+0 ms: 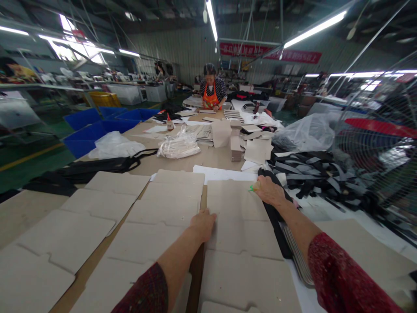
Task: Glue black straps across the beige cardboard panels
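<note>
Cardboard sheets (241, 201) lie near in columns; left hand (202, 224) at one column's left edge, grip unclear; right hand (271, 191) grasps green-tipped object (256, 186). Farther, clear bag (192, 143) holds pale pieces (176, 151); left, blue bins (80, 142).

Nearest cardboard sheets (249, 279) partly off-frame

Shows blue bins (80, 141) towards ten o'clock, an orange-aproned person (211, 92) at twelve, a red banner (270, 52) at one, a caged fan (379, 139) at three.
</note>
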Tool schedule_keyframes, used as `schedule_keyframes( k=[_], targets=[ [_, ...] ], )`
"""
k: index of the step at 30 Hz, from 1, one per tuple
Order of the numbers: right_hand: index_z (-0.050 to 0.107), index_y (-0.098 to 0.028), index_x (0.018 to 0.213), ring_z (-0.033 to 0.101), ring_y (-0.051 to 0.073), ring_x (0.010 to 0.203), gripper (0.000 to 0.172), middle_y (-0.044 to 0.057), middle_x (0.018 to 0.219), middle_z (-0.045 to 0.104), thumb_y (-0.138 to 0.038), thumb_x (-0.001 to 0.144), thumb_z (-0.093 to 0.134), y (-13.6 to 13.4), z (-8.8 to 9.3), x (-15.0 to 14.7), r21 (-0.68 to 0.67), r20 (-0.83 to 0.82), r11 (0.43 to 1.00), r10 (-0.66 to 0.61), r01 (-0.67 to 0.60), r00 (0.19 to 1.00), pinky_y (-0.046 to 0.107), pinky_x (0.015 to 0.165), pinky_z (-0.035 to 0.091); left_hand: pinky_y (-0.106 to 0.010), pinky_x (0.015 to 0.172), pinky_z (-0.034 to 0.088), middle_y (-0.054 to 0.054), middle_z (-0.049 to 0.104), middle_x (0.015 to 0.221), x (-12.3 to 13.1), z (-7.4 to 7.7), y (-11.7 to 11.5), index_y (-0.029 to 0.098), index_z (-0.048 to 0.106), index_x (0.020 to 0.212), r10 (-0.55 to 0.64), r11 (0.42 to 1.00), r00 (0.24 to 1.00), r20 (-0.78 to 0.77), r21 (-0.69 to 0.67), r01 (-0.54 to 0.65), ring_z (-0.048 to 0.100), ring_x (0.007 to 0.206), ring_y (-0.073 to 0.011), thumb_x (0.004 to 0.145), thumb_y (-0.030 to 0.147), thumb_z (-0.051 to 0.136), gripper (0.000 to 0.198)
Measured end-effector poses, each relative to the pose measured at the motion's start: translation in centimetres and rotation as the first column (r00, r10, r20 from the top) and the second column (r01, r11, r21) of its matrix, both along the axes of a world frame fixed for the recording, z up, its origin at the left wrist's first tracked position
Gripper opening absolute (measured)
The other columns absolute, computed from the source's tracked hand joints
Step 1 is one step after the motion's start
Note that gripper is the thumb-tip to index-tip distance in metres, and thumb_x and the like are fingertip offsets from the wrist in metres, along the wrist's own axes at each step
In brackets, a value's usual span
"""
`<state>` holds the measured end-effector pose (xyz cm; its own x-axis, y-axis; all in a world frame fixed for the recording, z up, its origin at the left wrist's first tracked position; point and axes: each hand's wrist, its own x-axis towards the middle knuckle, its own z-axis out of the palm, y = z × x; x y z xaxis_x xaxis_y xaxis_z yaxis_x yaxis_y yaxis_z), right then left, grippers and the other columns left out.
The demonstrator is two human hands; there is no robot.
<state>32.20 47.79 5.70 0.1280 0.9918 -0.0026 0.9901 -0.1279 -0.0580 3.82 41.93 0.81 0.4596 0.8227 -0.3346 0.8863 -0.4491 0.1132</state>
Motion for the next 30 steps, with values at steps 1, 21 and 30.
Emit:
schedule_keyframes(
  k=[1, 21, 30],
  targets=[
    [0.049, -0.021, 0.119, 0.066, 0.030, 0.099, 0.034, 0.012, 0.115, 0.054, -0.039, 0.090, 0.051, 0.0, 0.0, 0.2, 0.000, -0.003, 1.000, 0.003, -0.003, 1.000, 0.041, 0.081, 0.047, -0.041, 0.101, 0.049, -0.017, 0.058, 0.127, 0.0, 0.0, 0.0, 0.017, 0.062, 0.114, -0.003, 1.000, 1.000, -0.001, -0.001, 0.003, 0.058, 0.120, -0.0284, 0.079, 0.008, 0.057, 0.036],
    [0.049, -0.025, 0.121, 0.062, 0.024, 0.102, 0.049, 0.009, 0.117, 0.060, -0.052, 0.083, 0.059, 0.3, -1.5, -1.2, 0.099, -0.267, 0.986, -0.103, 0.134, 0.958, 0.031, 0.076, 0.046, -0.041, 0.100, 0.050, -0.018, 0.059, 0.126, 0.0, 0.1, -0.1, 0.017, 0.062, 0.118, -0.017, 1.000, 1.000, -0.019, 0.001, 0.017, 0.058, 0.120, -0.0298, 0.077, 0.009, 0.058, 0.042],
    [0.052, -0.025, 0.113, 0.060, 0.020, 0.094, 0.042, 0.004, 0.110, 0.062, -0.045, 0.079, 0.066, 0.8, -2.0, -6.3, 0.150, -0.375, 0.984, 0.142, -0.091, 0.916, 0.029, 0.073, 0.041, -0.042, 0.099, 0.051, -0.019, 0.057, 0.129, 0.1, 0.6, -0.2, 0.017, 0.061, 0.121, -0.005, 1.000, 1.000, -0.018, -0.016, 0.005, 0.057, 0.122, -0.0313, 0.077, 0.013, 0.061, 0.044]
  ],
)
